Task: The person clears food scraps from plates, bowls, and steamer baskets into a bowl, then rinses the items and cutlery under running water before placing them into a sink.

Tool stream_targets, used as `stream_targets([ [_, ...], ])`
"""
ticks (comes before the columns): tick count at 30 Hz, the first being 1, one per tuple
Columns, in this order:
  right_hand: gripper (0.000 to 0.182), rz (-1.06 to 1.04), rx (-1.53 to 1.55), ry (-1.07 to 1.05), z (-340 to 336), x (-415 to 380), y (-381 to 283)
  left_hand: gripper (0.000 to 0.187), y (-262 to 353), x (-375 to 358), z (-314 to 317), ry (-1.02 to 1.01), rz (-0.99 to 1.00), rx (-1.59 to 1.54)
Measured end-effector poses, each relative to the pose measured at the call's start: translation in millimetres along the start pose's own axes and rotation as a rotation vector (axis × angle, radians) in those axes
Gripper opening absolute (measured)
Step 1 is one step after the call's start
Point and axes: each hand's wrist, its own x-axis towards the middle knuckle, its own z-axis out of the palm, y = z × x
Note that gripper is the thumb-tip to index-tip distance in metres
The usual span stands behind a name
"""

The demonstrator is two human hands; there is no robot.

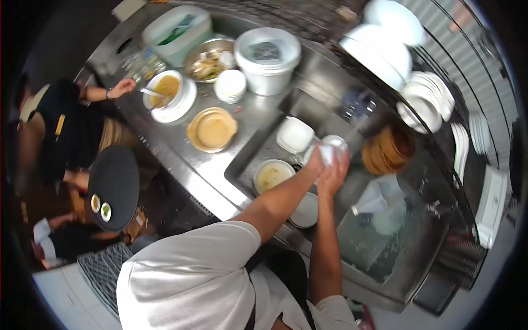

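Over the left sink basin (242,165), my left hand (314,166) and my right hand (334,175) are close together, fingers closed round a small white dish (328,154). Motion blur hides its exact shape and how the fingers lie. Just behind the hands is another white dish (336,143). A square white bowl (295,135) lies beside them in the basin. Nearer my left forearm is a round bowl (273,176) with yellowish residue. Below my wrists a pale round plate (304,210) is partly covered by my arms.
Stacked brown pots (388,149) and a water-filled basin (363,239) with a clear plastic jug (375,197) lie right. A white bucket (267,66), tan bowl (212,131) and soup bowl (165,88) stand on the counter. At left, a person holds a black tray (114,181).
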Motion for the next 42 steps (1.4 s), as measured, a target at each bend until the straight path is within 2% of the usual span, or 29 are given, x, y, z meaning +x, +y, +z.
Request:
stream_targets([
  [1,0.045,0.131,0.162,0.098,11.8,-4.3,4.8,0.058,0.9,10.8,-12.9,-0.133,0.07,0.118],
  [2,0.05,0.163,0.264,0.228,29.0,-8.3,25.4,0.05,0.2,4.9,-4.0,-0.165,0.202,0.285],
  [3,0.051,0.27,0.404,0.293,32.8,-3.9,22.6,0.045,2.5,-3.7,7.5,-0.098,0.266,0.419],
  [5,0.051,0.491,0.3,0.235,22.2,10.5,7.4,0.046,10.5,-1.0,7.3,0.143,0.755,1.013],
  [7,0.048,0.871,0.735,0.176,41.2,12.4,17.9,0.05,34.0,-28.0,22.1,0.217,0.853,1.527],
  [8,0.046,0.959,0.899,0.091,55.2,9.3,21.5,0.053,41.0,-42.6,33.1,0.248,0.883,1.78],
  [10,0.044,1.126,1.211,-0.073,75.7,7.1,28.2,0.052,68.2,-100.2,63.9,0.199,0.764,1.942],
  [11,0.042,1.148,1.283,-0.143,84.5,5.9,19.8,0.051,87.4,-134.7,80.6,0.167,0.703,2.02],
  [13,0.041,1.134,1.093,-0.297,104.3,19.0,-8.5,0.048,130.2,-207.0,108.0,0.298,0.775,2.072],
  [14,0.038,1.083,0.988,-0.398,110.9,30.4,-27.9,0.046,156.5,-241.6,116.0,0.37,0.931,2.106],
  [15,0.037,1.027,0.887,-0.5,116.6,43.0,-53.5,0.042,190.1,-264.8,106.4,0.488,1.174,2.163],
  [16,0.035,0.966,0.792,-0.509,125.8,54.2,-82.5,0.037,220.7,-294.1,101.2,0.652,1.188,2.027],
  [17,0.035,0.933,0.711,-0.566,147.3,62.8,-93.1,0.034,257.6,-319.2,92.9,0.843,1.272,2.021],
  [19,0.035,0.87,0.538,-0.669,189.4,73.3,-106.3,0.032,337.7,-363.7,75.2,1.09,1.546,2.078],
  [20,0.036,0.8,0.419,-0.694,197.7,78.9,-124.7,0.035,375.5,-384.3,72.5,1.238,1.556,2.217],
  [22,0.036,0.753,0.257,-0.716,225.6,79.3,-138.9,0.051,440.1,-407.0,62.5,1.471,1.387,2.386],
  [23,0.036,0.726,0.177,-0.723,236.9,80.3,-145.5,0.056,467.6,-411.6,49.0,1.505,1.312,2.573],
  [25,0.038,0.733,0.216,-0.697,244.2,79.1,-160.3,0.065,506.2,-413.9,34.3,1.548,1.117,2.948],
  [26,0.039,0.745,0.218,-0.67,247.4,76.2,-165.2,0.063,520.9,-413.7,38.4,1.535,0.575,2.999],
  [29,0.04,0.7,0.139,-0.674,236.9,69.7,-173.0,0.05,538.8,-412.0,59.4,1.286,-0.137,2.945],
  [30,0.041,0.668,0.101,-0.688,231.2,69.3,-174.0,0.032,545.8,-408.7,51.9,1.255,-0.161,3.038],
  [33,0.04,0.506,0.043,-0.576,228.8,45.9,-149.0,0.024,572.1,-411.2,34.5,1.12,-0.137,2.985],
  [34,0.039,0.511,0.072,-0.536,222.6,39.0,-147.5,0.019,575.0,-415.5,37.1,1.099,-0.135,3.098],
  [38,0.033,0.524,0.128,-0.423,194.3,9.2,-147.8,0.015,577.1,-421.7,63.6,1.008,0.125,3.369],
  [40,0.031,0.517,0.126,-0.386,182.4,-4.8,-148.4,0.014,556.0,-432.0,94.4,0.945,0.3,3.554],
  [42,0.028,0.5,0.125,-0.341,176.3,-19.2,-145.2,0.014,535.4,-442.8,120.5,1.075,0.281,3.708],
])
